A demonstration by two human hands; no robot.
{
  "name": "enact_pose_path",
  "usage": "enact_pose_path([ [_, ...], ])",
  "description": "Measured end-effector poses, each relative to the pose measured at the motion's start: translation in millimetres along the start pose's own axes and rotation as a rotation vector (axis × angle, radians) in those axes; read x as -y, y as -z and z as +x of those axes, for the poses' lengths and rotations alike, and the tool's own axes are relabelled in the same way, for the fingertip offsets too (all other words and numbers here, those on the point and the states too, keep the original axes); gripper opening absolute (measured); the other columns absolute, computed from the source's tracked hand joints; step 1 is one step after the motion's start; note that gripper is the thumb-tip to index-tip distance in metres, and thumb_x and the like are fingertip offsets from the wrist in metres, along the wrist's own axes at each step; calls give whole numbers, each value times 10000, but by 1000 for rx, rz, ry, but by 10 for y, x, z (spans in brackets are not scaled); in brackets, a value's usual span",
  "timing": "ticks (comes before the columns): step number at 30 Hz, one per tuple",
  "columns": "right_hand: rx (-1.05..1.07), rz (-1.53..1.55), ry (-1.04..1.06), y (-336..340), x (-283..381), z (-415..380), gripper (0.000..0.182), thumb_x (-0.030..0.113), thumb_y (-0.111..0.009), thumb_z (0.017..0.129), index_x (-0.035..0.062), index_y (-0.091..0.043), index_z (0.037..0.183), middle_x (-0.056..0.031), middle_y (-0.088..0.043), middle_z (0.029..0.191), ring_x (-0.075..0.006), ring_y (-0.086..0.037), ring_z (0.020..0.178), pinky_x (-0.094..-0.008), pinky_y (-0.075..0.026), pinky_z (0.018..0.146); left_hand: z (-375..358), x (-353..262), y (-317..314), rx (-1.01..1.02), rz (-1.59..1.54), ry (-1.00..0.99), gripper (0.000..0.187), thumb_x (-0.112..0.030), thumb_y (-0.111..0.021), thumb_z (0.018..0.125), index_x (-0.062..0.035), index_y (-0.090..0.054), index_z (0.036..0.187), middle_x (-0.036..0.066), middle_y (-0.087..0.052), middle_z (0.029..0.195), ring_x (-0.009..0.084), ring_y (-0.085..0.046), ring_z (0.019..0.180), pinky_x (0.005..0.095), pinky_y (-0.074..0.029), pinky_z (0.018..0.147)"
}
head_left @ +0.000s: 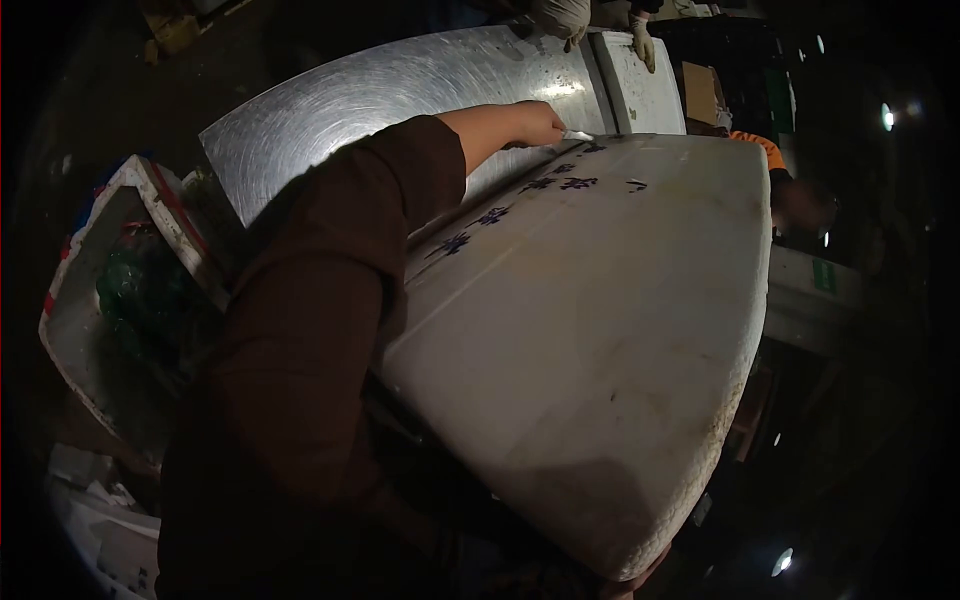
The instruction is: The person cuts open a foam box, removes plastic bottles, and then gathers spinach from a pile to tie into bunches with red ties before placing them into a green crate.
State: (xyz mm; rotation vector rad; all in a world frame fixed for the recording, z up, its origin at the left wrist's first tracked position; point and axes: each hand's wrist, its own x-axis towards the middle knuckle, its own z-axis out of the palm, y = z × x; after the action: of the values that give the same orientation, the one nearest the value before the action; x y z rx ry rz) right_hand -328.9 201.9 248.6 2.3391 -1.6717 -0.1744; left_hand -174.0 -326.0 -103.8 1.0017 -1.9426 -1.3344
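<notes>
A large white foam box (pixel 570 320), with dark handwritten characters near one edge, is tilted up and fills the middle of the view. My left arm, in a brown sleeve, reaches along its side. My left hand (pixel 540 123) is closed at the box's far edge, next to a small bright piece (pixel 577 135). At the box's near lower corner a bit of my right hand (pixel 655 572) shows, with the fingers curled under the foam; the rest is hidden behind the box.
Behind my left hand lies a shiny scratched metal tabletop (pixel 400 85). Gloved hands of another person (pixel 643 42) are at a white box (pixel 645 85) at the back. Left stands an open foam box (pixel 70 270) with green contents. A person in an orange top (pixel 760 148) is at the right.
</notes>
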Motion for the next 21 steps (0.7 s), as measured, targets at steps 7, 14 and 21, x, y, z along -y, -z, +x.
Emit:
enact_pose_path([
  [7, 19, -5, -5, 33, -30, -115, 812, 630, -376, 875, -11, -309, 1369, -277, -396, 1319, -426, -417, 1207, -568, -372, 974, -208, -23, 110, 37, 90, -39, 423, -294, -510, 850, -75, -589, 1204, 168, -623, 1124, 315, -588, 1031, 378, -444, 904],
  [14, 52, -26, -37, -19, -103, -242, 816, 641, -371, 874, -1, -314, 1375, -273, -395, 1325, -423, -413, 1212, -573, -367, 976, -455, -54, 104, 84, -101, 63, 287, -244, -520, 823, -75, -675, 995, 87, -628, 741, 182, -566, 622, 344, -468, 620],
  [21, 35, 43, 17, -42, 1, 40, 824, 648, -395, 863, 15, -304, 1383, -265, -363, 1352, -418, -390, 1231, -572, -355, 989, -729, -101, 139, 115, -302, 129, 211, -230, -548, 830, -44, -647, 839, 49, -550, 637, 146, -481, 531, 325, -418, 506],
])
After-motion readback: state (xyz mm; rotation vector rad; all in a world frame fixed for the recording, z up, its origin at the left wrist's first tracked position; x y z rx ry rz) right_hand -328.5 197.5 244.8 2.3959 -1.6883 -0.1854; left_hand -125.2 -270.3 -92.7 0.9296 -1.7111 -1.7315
